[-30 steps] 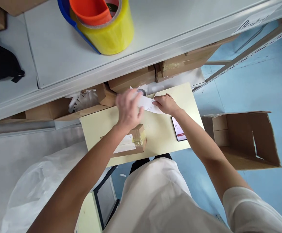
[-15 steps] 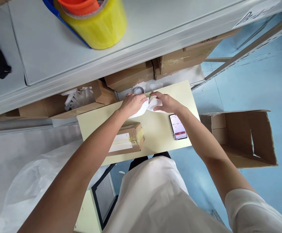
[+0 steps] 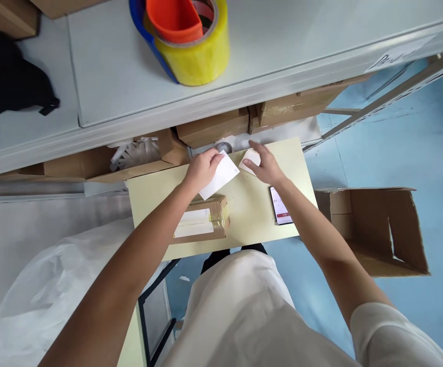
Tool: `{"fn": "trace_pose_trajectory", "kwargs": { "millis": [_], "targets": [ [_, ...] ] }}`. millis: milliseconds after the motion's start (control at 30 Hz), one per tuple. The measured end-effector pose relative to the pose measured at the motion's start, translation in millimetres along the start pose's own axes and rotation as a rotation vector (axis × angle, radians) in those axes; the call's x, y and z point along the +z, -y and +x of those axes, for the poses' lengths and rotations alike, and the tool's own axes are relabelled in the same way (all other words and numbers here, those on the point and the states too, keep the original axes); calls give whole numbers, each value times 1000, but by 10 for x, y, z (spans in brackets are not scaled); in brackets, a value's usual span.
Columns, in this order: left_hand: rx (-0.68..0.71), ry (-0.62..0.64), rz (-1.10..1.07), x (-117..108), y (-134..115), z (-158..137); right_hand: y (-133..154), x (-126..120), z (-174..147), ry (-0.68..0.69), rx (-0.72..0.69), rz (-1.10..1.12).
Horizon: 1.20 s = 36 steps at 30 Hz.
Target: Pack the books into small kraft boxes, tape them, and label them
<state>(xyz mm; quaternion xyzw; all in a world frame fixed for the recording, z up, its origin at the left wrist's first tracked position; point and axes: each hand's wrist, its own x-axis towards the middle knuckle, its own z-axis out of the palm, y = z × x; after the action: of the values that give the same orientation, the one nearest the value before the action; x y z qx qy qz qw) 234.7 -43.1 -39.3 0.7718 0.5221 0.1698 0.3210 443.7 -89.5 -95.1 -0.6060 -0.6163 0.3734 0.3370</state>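
On the left, my left hand [image 3: 201, 171] is closed on a white sheet of paper [image 3: 221, 176], its thumb on top, the paper tilted over the far part of the table. My right hand [image 3: 264, 164] has its thumb over a smaller white piece of paper [image 3: 252, 157], pinched between thumb and fingers. A gap separates the two papers. Just below my left hand lies a taped cardboard box [image 3: 219, 216] with white labels [image 3: 193, 223]. A phone [image 3: 281, 206] showing a timer rests beside my right forearm, which partly covers it.
The small cream table [image 3: 255, 224] stands against a grey shelf [image 3: 282, 46] holding a yellow tape roll [image 3: 206, 61]. A grey tape roll [image 3: 225, 147] sits at its far edge. Below the shelf are cardboard boxes [image 3: 214, 127]. An open carton [image 3: 374, 224] stands right; a translucent plastic bag [image 3: 53, 285] lies left.
The two white papers, touching or nearly so before, are now apart. My left hand has turned its sheet flatter towards me, and the whole view has shifted slightly.
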Motion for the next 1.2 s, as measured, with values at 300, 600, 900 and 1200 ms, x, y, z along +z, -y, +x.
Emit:
{"fn": "trace_pose_trajectory", "kwargs": {
  "millis": [300, 600, 900, 1200],
  "targets": [
    [-106, 69, -425, -373, -165, -1170, 928, 312, -770, -38, 93, 474],
    [-258, -151, -1089, -355, -85, -2218, 1877, 764, -1585, -278, -430, -289],
    [-196, -25, -1514, -587, -39, -2755, 2178, 1191, -1950, -213, -550, -409],
    [-194, 19, -1483, -684, 131, -2952, 2296, 1290, -2104, -170, -571, -423]
  ]
}}
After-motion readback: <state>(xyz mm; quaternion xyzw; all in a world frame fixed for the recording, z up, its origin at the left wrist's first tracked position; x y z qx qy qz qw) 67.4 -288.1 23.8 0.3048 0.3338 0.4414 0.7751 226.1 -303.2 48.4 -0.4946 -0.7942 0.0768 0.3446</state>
